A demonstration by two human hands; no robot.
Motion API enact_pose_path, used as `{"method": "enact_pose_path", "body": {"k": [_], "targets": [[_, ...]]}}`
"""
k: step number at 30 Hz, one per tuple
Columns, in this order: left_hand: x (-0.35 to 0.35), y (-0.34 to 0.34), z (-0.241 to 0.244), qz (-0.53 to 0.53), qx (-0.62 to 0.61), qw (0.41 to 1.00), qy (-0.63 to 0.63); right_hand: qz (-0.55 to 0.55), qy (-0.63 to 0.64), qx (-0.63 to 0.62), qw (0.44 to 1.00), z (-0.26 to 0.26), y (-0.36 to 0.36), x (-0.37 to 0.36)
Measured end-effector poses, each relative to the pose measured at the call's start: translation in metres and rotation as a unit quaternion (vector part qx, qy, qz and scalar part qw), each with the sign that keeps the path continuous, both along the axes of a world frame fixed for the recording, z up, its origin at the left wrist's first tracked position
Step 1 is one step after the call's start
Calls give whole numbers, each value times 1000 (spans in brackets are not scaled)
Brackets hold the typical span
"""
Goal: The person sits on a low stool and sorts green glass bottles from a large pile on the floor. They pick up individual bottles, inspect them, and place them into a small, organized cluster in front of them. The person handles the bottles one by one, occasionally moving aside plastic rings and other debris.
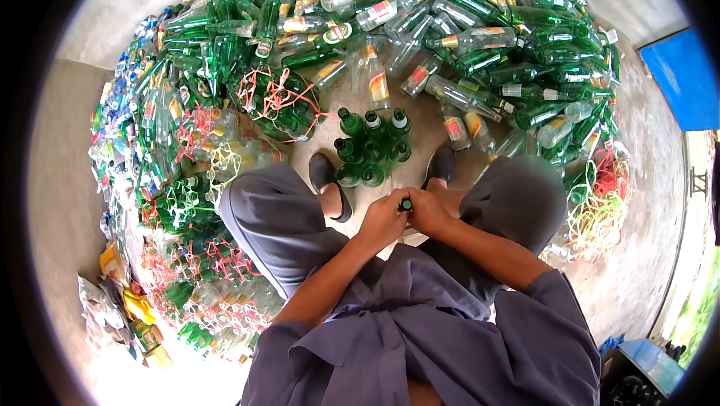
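Between my knees, my left hand and my right hand meet around a green glass bottle. Only its mouth end shows between the fingers; the rest is hidden by the hands. Just beyond them, a tight cluster of several green glass bottles stands upright on the concrete floor. Some of their necks carry pale foil or label bands. My feet in dark slip-on shoes flank this cluster on both sides.
A large heap of loose green and clear glass bottles curves around the front. To the left lie bottle bundles tied with pink strap and plastic bottles. A tangle of coloured plastic strapping lies right. Cardboard and bags lean at the left wall.
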State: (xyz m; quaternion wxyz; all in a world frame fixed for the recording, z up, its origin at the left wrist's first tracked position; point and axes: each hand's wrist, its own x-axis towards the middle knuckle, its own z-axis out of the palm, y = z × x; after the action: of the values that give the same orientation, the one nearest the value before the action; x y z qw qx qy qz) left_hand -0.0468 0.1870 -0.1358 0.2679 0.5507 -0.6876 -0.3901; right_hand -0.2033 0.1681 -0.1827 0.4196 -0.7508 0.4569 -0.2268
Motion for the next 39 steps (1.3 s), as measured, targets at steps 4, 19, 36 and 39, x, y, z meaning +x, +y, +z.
{"method": "enact_pose_path", "body": {"k": [4, 19, 36, 39], "targets": [[2, -6, -9, 28, 43, 998, 29, 5, -25, 13, 1000, -9, -6, 0], [21, -15, -29, 201, 95, 966, 134, -93, 55, -3, 994, -25, -42, 16], [31, -15, -22, 196, 223, 942, 157, -121, 78, 28, 989, -10, -48, 30], [33, -13, -26, 180, 227, 947, 139, -141, 116, 42, 982, -17, -46, 31]]}}
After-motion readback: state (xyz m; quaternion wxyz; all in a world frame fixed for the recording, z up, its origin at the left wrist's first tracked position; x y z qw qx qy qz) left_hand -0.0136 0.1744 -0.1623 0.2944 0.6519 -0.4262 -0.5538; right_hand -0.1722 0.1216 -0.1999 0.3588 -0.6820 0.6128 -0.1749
